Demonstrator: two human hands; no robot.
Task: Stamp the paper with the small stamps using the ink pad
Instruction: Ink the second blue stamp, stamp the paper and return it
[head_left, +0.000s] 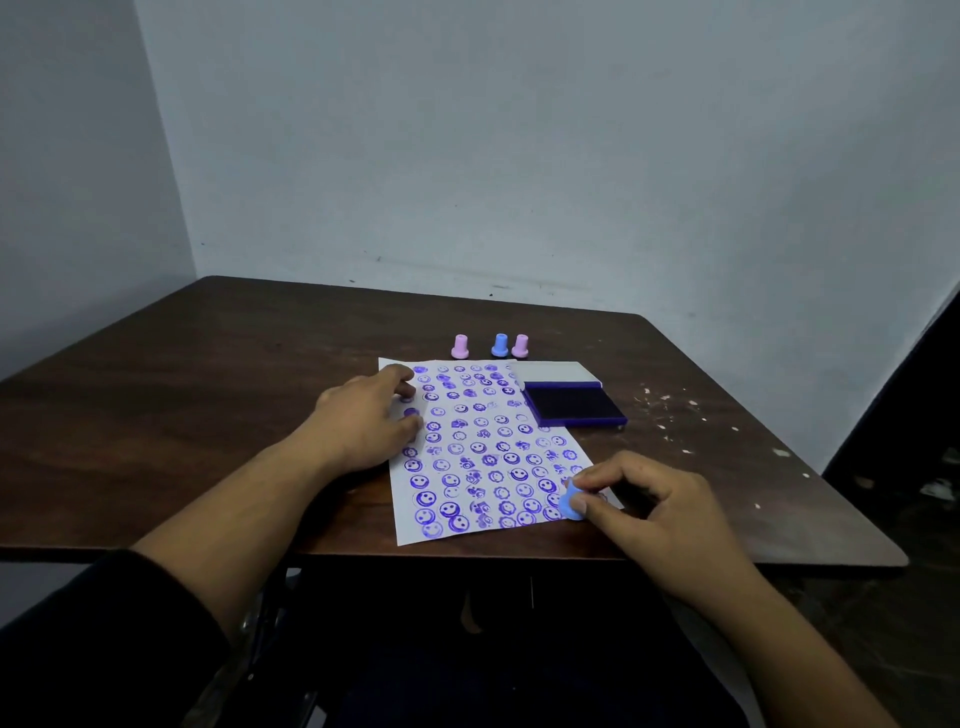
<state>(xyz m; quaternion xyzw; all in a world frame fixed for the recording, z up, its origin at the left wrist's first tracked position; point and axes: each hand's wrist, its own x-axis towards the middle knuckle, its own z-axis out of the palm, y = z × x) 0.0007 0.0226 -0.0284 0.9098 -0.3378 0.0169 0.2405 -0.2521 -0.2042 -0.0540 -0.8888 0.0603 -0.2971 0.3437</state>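
- purple ink covered nearly the whole paper (483, 452) at the centre of the frame — rows of smiley prints from its far edge down to the near one, on a dark wooden table (208, 374).
- the right hand (644, 499), at lower right of the sheet, was closed in a pinch around a small blue stamp (573, 500), thumb and fingertips on its stem, its base at the paper's near right corner; whether the face touched the sheet could not be told.
- the left hand (363, 421) lay flat and spread on the sheet's left edge, holding nothing, only pinning the paper down.
- the ink pad (574, 405) sat open just right of the paper's upper part, its pale lid folded back behind it.
- three more stamps stood beyond the paper's far edge: a pink stamp (460, 347), a second blue stamp (500, 346) and another pink one (520, 346) close beside it.
- judged from their look, the stamps were light, hard plastic — best gripped by the narrow stem, pressed straight down so the print did not smear.
- the paper seemed thin and apt to slide, so the flat hand mattered.
- little free space remained; the task looked nearly done.
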